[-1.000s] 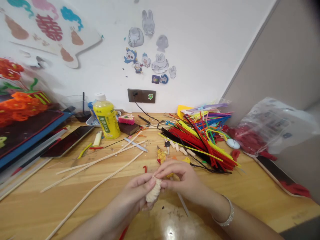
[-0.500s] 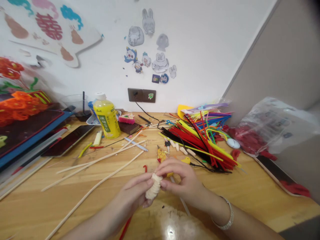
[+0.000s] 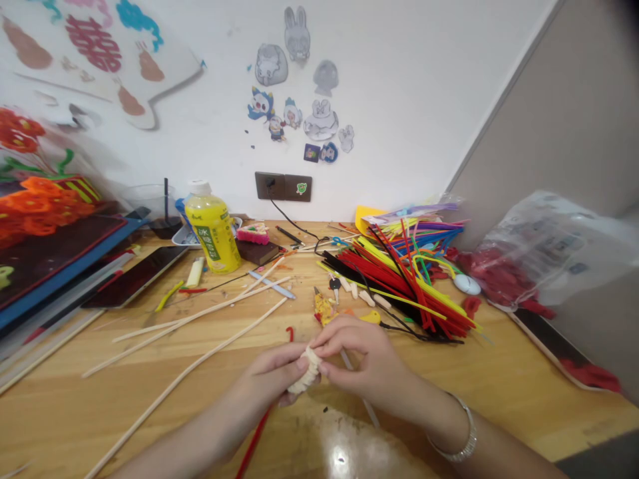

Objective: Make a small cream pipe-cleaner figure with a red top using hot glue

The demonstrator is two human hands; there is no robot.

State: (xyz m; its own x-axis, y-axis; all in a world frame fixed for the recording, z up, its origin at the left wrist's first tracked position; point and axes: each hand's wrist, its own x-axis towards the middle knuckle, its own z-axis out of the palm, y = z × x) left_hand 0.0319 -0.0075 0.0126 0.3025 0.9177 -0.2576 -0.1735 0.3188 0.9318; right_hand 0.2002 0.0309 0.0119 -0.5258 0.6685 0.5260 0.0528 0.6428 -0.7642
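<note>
Both hands meet over the wooden desk, pinching a cream coiled pipe-cleaner piece [image 3: 307, 371] between their fingers. My left hand [image 3: 269, 376] grips its lower part, and my right hand [image 3: 357, 352] holds its upper end, hiding part of the coil. Just beyond my right hand lies a small yellow and orange pipe-cleaner piece [image 3: 323, 309]. A thin red pipe cleaner [image 3: 255, 432] runs under my left forearm. A silver bracelet [image 3: 462, 436] circles my right wrist.
A large heap of multicoloured pipe cleaners [image 3: 404, 283] fills the desk's right side, with keys [image 3: 333, 287] beside it. Long pale wooden sticks [image 3: 200, 332] lie to the left. A yellow bottle [image 3: 212, 234] stands at the back, and a plastic bag [image 3: 544, 249] sits at the right.
My hands have drawn closer together around the cream coil, which now tilts more and shows less. The view has shifted slightly, and more of the red pipe cleaner shows.
</note>
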